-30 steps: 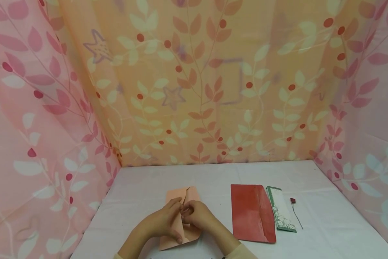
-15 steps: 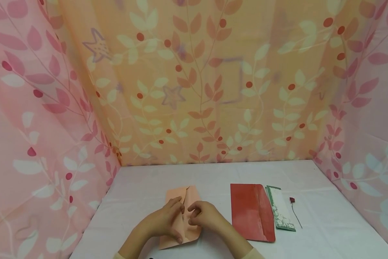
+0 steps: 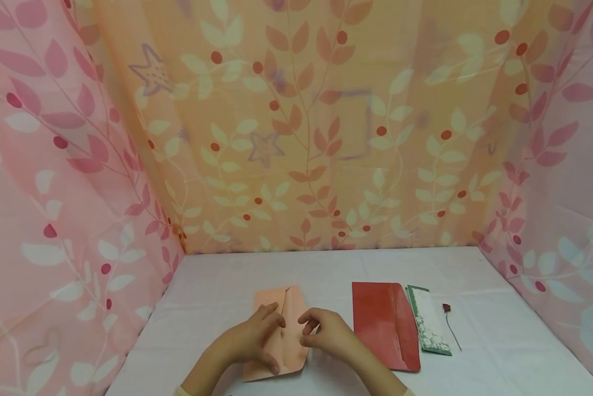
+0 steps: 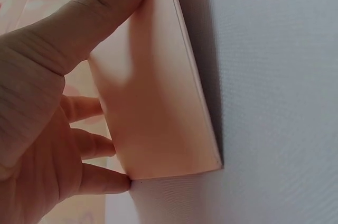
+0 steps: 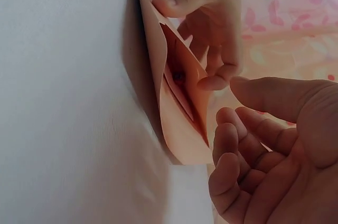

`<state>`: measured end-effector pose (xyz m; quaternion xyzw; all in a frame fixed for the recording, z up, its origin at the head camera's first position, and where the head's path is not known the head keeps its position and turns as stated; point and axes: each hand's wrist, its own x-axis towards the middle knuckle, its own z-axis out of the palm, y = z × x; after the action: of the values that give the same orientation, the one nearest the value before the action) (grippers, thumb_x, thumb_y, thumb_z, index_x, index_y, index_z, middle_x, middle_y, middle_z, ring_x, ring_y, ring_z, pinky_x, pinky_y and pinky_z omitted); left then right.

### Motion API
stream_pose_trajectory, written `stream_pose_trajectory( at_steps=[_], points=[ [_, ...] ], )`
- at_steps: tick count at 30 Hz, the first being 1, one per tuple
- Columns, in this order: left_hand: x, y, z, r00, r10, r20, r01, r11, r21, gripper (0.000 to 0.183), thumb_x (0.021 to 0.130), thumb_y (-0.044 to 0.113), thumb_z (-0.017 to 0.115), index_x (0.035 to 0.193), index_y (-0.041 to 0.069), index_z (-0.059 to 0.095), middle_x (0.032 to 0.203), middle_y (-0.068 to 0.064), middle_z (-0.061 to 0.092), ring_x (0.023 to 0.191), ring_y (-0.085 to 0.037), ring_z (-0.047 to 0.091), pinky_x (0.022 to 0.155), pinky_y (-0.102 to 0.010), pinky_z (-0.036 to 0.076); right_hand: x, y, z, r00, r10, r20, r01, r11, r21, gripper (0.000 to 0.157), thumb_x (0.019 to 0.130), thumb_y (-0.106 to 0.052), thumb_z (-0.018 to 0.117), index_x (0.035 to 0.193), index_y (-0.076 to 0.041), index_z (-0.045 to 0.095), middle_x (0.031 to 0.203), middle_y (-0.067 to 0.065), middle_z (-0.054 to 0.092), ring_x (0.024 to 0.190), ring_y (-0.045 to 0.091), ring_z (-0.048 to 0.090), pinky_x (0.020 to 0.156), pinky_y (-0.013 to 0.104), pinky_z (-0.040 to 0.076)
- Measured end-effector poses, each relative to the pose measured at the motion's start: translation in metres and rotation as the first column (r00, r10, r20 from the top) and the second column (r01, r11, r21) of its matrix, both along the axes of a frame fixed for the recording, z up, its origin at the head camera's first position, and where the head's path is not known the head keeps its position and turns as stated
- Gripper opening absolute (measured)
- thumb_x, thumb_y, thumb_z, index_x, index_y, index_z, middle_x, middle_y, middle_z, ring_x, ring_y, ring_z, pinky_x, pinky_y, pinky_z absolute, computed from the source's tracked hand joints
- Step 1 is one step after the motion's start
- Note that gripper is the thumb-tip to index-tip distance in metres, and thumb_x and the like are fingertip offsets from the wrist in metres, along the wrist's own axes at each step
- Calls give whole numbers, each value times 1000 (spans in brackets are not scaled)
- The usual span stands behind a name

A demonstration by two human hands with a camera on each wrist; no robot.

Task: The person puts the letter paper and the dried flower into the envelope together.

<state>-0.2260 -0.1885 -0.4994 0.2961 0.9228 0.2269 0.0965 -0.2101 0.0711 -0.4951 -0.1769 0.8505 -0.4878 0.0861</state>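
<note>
A peach envelope (image 3: 295, 352) lies on the white table, its flap side toward the right. My left hand (image 3: 252, 335) rests across it with fingers spread; in the left wrist view the thumb lies on the envelope (image 4: 158, 113) and other fingertips touch its far edge. Seen from the right wrist, the envelope's mouth (image 5: 185, 89) gapes, with a small dark spot inside that I cannot identify. Just right of the flap, my right hand (image 3: 328, 333) hovers with loosely bent fingers, holding nothing.
Right of the hands lies a red envelope (image 3: 375, 324). Beside it are a green-bordered white card (image 3: 427, 322) and a small dark red rose on a thin stem (image 3: 446, 308). Patterned curtains (image 3: 296, 110) hang behind and on both sides of the table.
My right hand has drawn back from the envelope's mouth, moving right, away from the left fingers. The left hand stays on the envelope, which has hardly moved.
</note>
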Motion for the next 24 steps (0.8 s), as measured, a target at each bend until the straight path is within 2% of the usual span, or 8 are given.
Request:
stream_pose_trajectory(
  at_steps=[6,12,15,19,24],
  points=[
    [0,0,-2,1000,5,4,-5,1000,-18,85,62,67,85,134,39,50,164,-16,31,149,-54,25,100,-68,46,6,12,5,999,-9,-40,9,1000,13,34,82,-15,81,114,-9,70,85,-8,67,66,11,56,54,25,48],
    [-2,-1,-3,999,-4,-35,3,1000,-23,85,74,67,79,144,31,49,163,-15,34,148,-52,29,101,-67,46,10,27,8,999,-22,-50,23,1000,2,32,84,-13,82,113,-9,70,87,-6,67,69,12,54,54,25,47],
    [-4,-1,-4,997,5,-82,-8,999,-34,84,76,67,77,145,26,51,161,-15,38,148,-50,32,107,-64,43,13,35,8,999,-30,-45,30,999,16,31,85,-15,81,114,-10,70,88,-7,66,71,13,55,54,25,47],
    [-5,-2,-4,988,30,-148,-37,998,-44,79,78,64,77,142,25,53,159,-12,42,149,-47,33,112,-61,39,16,47,9,998,-33,-45,33,999,17,30,88,-18,80,115,-11,70,89,-6,66,72,15,56,50,26,48],
    [2,4,4,984,18,-179,-20,1000,-9,68,83,57,78,139,27,55,160,-9,42,149,-41,35,108,-60,45,19,64,11,995,-51,-87,54,998,36,27,90,-19,79,115,-14,71,90,-7,66,75,12,58,58,24,51]
  ],
)
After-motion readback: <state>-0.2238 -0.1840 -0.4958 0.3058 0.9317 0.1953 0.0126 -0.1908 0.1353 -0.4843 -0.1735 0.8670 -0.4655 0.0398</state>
